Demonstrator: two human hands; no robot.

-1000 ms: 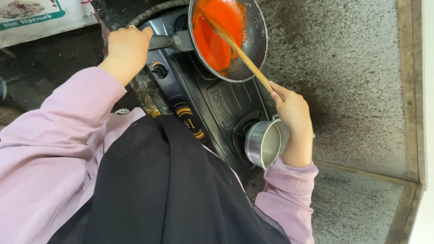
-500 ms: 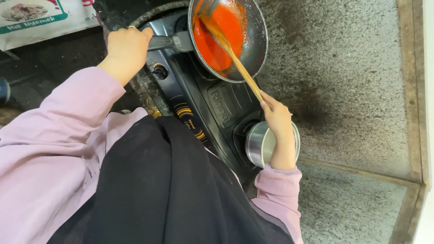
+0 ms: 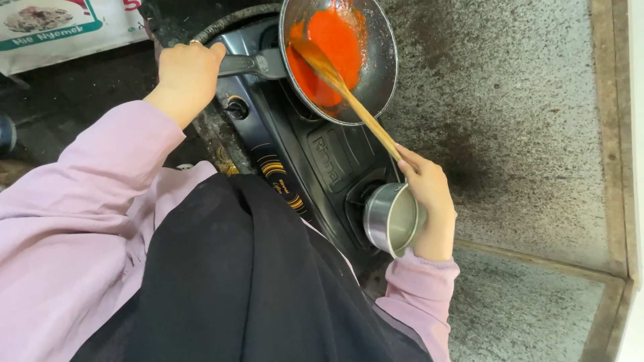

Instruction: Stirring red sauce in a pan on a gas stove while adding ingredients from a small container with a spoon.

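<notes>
Shifted since a moment ago, the wooden spatula point(image 3: 349, 94) is dipping into red sauce point(image 3: 329, 53) in the frying pan point(image 3: 376, 67) on the stove point(image 3: 315, 161), right hand point(image 3: 429, 201) clasping its end, left hand point(image 3: 188, 74) gripping the pan handle point(image 3: 251, 65).

Backdrop is a rough grey concrete surface point(image 3: 510, 114), speckled, with a dark sooty patch beside the black gas stove point(image 3: 315, 161). A worn wooden strip point(image 3: 607, 134) runs down the right edge and meets a second strip point(image 3: 537, 258) crossing lower right; more grey concrete below it. Upper left is dark and grimy, with a white printed food packet point(image 3: 60, 30) lying there. Flat, even daylight.
</notes>
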